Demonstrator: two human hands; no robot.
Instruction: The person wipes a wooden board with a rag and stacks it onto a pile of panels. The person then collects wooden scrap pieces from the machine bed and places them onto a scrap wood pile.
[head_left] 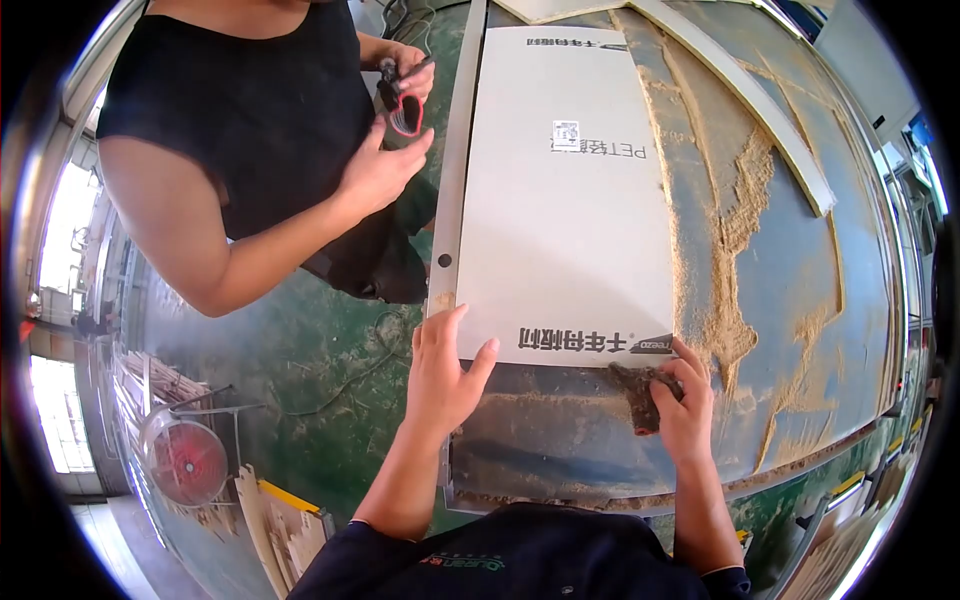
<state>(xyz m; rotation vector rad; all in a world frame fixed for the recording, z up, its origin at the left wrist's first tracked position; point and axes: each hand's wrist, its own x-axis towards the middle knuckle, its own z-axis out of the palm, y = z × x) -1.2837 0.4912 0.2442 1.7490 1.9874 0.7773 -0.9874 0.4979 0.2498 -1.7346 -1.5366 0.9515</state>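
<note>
A white board (560, 240) with printed lettering and a small square label lies flat on the worktable. My left hand (445, 370) rests at the board's near left corner, fingers spread, its fingertips on the edge and the pale rail beside it. At the near right corner, my right hand (684, 402) grips a dirty dark brown cloth (640, 398) between thumb and fingers. Part of that cloth hangs out toward the middle of the near edge. One or more right fingers reach up to the board's corner.
Sawdust (735, 260) lies in ridges on the dark tabletop (790, 270). A narrow white strip (745, 95) slants across the far right. On the left stands a co-worker (270, 130) holding a dark item with a red loop (407, 116). A fan (188, 463) stands at lower left.
</note>
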